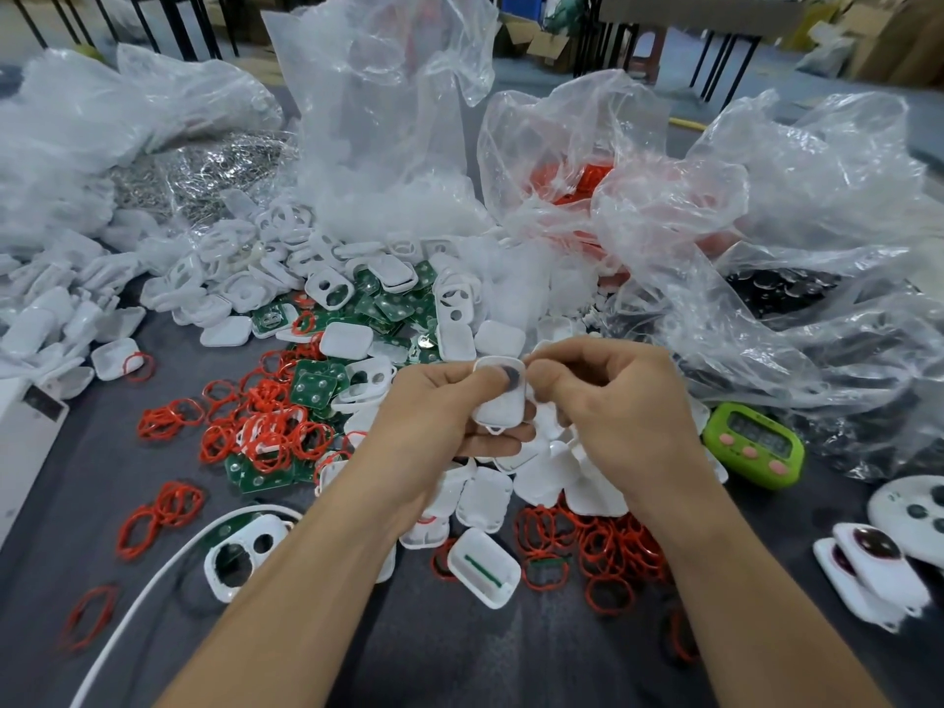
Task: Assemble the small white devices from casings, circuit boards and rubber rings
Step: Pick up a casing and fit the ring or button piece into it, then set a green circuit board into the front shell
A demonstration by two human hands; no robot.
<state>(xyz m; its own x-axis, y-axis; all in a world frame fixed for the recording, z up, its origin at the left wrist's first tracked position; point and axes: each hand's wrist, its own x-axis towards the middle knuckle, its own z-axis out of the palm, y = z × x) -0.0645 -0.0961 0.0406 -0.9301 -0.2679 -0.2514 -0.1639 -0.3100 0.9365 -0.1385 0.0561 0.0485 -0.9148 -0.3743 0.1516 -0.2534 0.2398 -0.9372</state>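
My left hand and my right hand hold one small white casing between them above the table's middle. A dark round button shows near the casing's top, under my thumbs. Both hands have fingers curled round it. Loose white casings lie under my hands. Green circuit boards and red rubber rings are scattered to the left. More red rings lie below my right wrist. An open casing half rests between my forearms.
Clear plastic bags of parts fill the back of the grey table. A green timer sits right of my hands. Finished white devices lie at the right edge. A white cable curves at lower left beside a two-hole casing front.
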